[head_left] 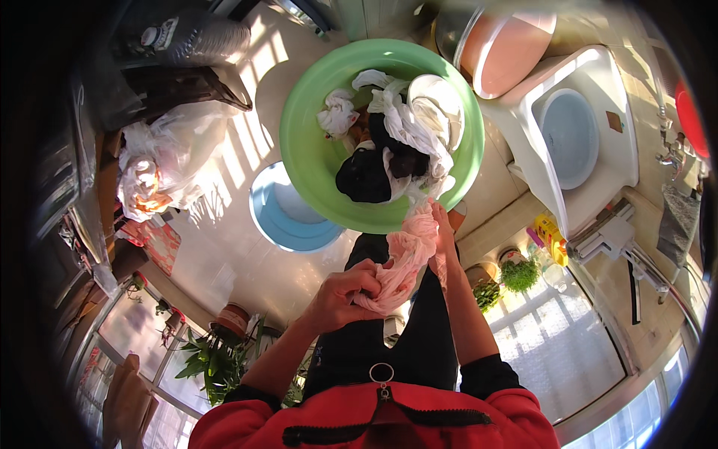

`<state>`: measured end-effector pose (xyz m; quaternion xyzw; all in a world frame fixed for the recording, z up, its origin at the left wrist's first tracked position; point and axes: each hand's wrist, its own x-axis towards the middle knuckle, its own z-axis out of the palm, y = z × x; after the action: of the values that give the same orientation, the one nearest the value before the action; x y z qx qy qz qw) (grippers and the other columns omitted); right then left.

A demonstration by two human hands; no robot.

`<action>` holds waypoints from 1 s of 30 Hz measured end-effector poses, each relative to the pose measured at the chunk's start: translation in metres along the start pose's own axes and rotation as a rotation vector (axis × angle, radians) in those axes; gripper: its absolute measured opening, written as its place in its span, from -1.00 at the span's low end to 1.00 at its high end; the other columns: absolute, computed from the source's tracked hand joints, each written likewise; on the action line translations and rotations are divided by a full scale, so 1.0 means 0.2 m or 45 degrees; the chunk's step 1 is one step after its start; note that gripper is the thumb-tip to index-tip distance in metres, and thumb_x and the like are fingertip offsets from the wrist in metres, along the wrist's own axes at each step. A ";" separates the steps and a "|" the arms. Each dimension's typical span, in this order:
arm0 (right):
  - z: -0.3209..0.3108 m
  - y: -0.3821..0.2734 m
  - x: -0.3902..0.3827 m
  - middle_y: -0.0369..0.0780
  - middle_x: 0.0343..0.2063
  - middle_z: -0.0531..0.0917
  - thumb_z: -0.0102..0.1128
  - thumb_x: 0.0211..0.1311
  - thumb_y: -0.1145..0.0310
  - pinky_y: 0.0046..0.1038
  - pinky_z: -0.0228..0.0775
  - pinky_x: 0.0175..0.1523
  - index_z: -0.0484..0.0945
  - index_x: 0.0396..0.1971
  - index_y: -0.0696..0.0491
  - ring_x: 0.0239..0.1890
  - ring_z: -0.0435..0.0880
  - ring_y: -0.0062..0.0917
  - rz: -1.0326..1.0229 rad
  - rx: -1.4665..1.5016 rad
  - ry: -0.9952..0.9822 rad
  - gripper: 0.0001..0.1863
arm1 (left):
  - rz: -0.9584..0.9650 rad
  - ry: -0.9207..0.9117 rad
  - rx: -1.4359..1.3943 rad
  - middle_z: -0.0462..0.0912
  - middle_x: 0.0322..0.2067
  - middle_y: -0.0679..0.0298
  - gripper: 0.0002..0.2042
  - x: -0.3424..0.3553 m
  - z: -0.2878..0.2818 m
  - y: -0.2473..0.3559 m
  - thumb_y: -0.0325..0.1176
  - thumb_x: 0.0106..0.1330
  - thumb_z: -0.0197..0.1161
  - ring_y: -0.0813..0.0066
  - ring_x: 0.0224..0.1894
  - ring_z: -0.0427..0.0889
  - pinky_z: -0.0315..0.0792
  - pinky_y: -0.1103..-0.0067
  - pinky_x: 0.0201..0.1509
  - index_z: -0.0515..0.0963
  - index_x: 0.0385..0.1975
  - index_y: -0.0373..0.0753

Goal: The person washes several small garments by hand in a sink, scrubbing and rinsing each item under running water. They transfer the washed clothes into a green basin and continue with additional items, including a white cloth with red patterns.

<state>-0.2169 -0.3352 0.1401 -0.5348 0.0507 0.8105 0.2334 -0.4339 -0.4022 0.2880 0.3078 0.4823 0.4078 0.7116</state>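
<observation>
A twisted pink cloth stretches between my two hands, in front of my dark trousers. My left hand is closed round its lower end. Higher up, my right hand grips the cloth from the side, close to the rim of a large green basin. The far end of the cloth reaches that rim. Inside the basin lies a heap of laundry: white cloth, a black garment and a white bowl-like piece. The parts of my fingers behind the cloth are hidden.
Left of the basin, a small blue basin stands on the tiled floor. At right is a white sink holding a pale blue basin. Plastic bags lie at left; potted plants stand near the lower left.
</observation>
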 end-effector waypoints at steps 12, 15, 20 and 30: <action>0.40 -0.23 -0.54 -0.35 -0.13 0.57 0.18 0.31 0.48 -0.59 0.41 -0.03 0.34 0.19 0.06 -0.13 0.55 -0.70 -0.412 -0.024 -0.306 -0.54 | 0.211 0.410 -0.096 0.36 0.15 -0.02 -0.71 0.00 0.02 0.19 -0.65 -0.09 0.21 0.10 0.18 0.41 0.35 0.31 0.22 0.33 -0.39 -0.21; 0.31 -0.37 -0.60 -0.33 -0.11 0.58 0.14 0.35 0.46 -0.56 0.42 0.01 0.34 0.18 0.10 -0.09 0.57 -0.67 -0.580 0.058 -0.220 -0.57 | 0.085 0.504 -0.559 0.36 0.15 -0.02 -0.66 0.15 0.11 0.20 -0.67 -0.08 0.18 0.12 0.19 0.41 0.34 0.29 0.23 0.30 -0.32 -0.19; -0.04 -0.75 -0.73 -0.27 -0.10 0.60 0.10 0.37 0.45 -0.53 0.46 0.03 0.35 0.17 0.11 -0.11 0.60 -0.62 -0.924 0.080 0.084 -0.61 | 0.041 0.358 -0.420 0.35 0.14 0.01 -0.56 0.48 0.52 0.22 -0.62 0.23 0.15 0.23 0.14 0.44 0.48 0.25 0.17 0.16 0.05 -0.19; -0.62 -1.35 -0.88 -0.22 0.02 0.54 -0.04 0.46 0.38 -0.48 0.37 0.16 0.34 0.20 0.13 0.05 0.52 -0.56 -0.966 -0.156 0.200 -0.63 | -0.192 0.029 -0.448 0.40 -0.01 0.13 -0.23 1.24 1.36 0.04 -0.40 0.26 0.22 0.34 0.06 0.50 0.48 0.38 0.05 -0.09 0.40 -0.16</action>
<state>0.0604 -0.1942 0.2889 -0.5890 -0.1812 0.6248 0.4794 -0.1303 -0.1937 0.2807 0.1369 0.4334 0.4347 0.7775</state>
